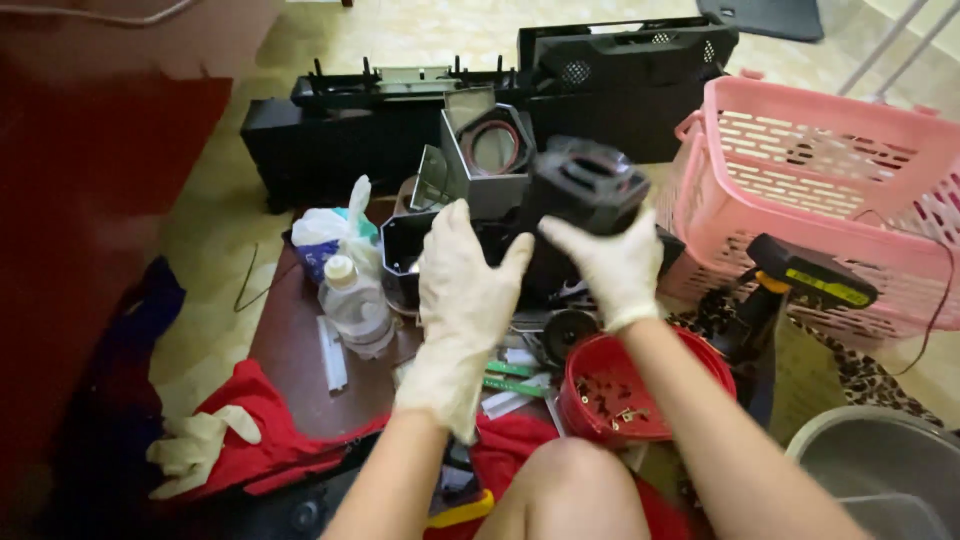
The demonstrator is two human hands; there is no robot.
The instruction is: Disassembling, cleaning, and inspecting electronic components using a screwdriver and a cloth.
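Both hands are wearing pale rubber gloves and are working on a black plastic housing (pixel 585 185) lifted above a low brown counter (pixel 290 350). The left hand (pixel 462 270) is spreading wide, fingers extended and palm facing the near side of the black part, touching its lower left edge rather than wrapping it. The right hand (pixel 610 265) is curling around the underside of the housing, thumb and fingers closing on it and carrying its weight. The housing is sitting just above and between the two hands, tilting so that its open, ribbed face is pointing up and toward the camera; its long axis is running roughly from lower left to upper right. Behind it a grey box with a round opening (pixel 490 150) is standing upright. A clear plastic bottle (pixel 355 300) is standing on the counter to the left of the hands, a red bowl of small screws (pixel 625 395) is lying just below the right wrist (a spare glove (pixel 195 450) is lying on red cloth further left), and a pink basket (pixel 820 190) is standing to the right.
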